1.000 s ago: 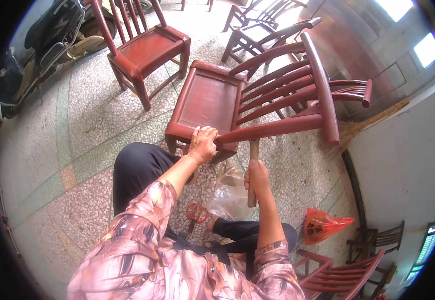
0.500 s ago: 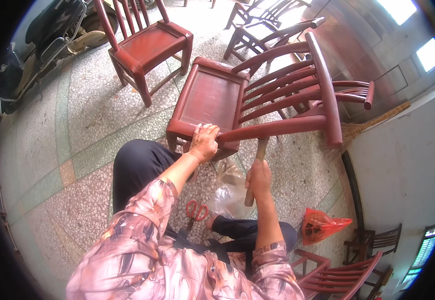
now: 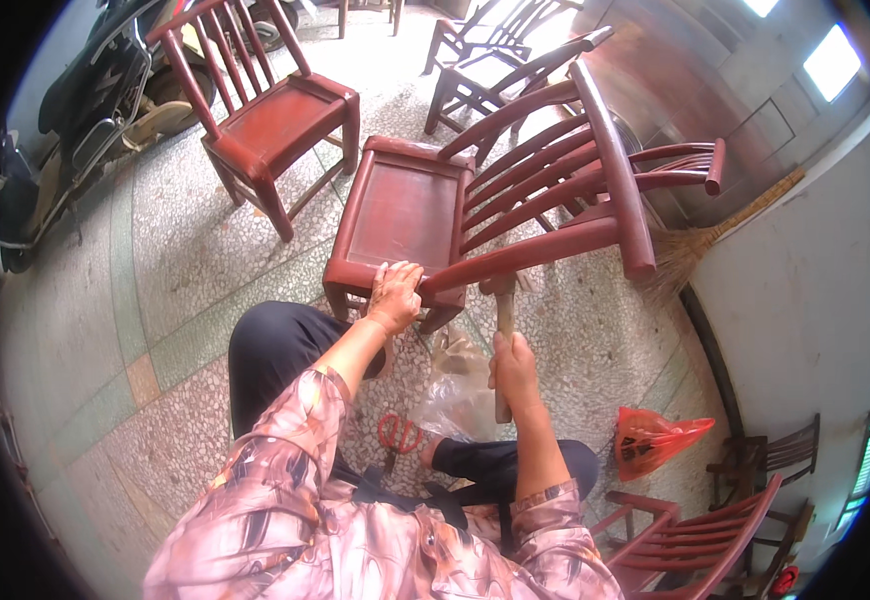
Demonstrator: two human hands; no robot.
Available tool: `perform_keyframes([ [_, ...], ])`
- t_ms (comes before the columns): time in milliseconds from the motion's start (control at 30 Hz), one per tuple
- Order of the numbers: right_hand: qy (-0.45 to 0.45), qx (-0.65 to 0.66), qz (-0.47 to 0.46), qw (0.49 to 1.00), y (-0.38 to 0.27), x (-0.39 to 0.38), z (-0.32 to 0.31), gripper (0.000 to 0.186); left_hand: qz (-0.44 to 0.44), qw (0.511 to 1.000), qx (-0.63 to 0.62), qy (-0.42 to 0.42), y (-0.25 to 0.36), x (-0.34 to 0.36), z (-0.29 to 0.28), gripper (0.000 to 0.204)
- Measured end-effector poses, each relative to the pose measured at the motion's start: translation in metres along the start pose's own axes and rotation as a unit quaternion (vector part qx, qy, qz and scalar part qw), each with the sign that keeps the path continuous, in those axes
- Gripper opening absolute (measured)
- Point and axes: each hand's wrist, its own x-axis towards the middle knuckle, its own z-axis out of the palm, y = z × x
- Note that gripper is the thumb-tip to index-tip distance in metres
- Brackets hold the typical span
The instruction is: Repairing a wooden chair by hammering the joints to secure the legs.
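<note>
Black and silver, the scooter (image 3: 75,95) stands at far left, then a second chair (image 3: 283,125), both well apart from your work. Next comes the chair (image 3: 405,205) you are working on, on the floor (image 3: 190,275) in front of you, its seat facing you and its back reaching off to the right. Your left hand (image 3: 392,298) lies over the near corner of the seat; whether it clamps or only presses, I cannot tell. Lean firm weight there so the frame won't jump under a blow. Below it are the scissors (image 3: 395,446) and a clear bag (image 3: 455,395). Your right hand (image 3: 515,368) is wrapped round the handle of the hammer (image 3: 504,315), whose head sits close under the near back post; contact is unclear. Short, square taps should serve best, well away from your left fingers. Farther right lie a red bag (image 3: 660,443) and a broom (image 3: 690,258).
</note>
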Motion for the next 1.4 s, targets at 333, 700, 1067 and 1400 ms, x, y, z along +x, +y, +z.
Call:
perform_keyframes([
  [333, -0.021, 0.022, -0.025, 0.999, 0.018, -0.004, 0.03, 0.025, -0.01, 1.0, -0.007, -0.006, 0.001, 0.0, -0.003, 0.052],
  [700, -0.057, 0.131, 0.02, 0.99, 0.013, 0.012, 0.017, 0.026, -0.011, 1.0, -0.002, -0.024, 0.003, 0.002, -0.004, 0.052],
  [1067, -0.133, -0.005, 0.06, 0.989, 0.003, 0.05, -0.004, 0.031, 0.0, 1.0, 0.005, -0.025, 0.005, 0.003, -0.002, 0.052],
  [1400, -0.122, -0.111, 0.068, 0.984, -0.022, 0.047, -0.002, 0.032, 0.002, 1.0, 0.008, -0.025, -0.001, -0.001, -0.004, 0.053],
])
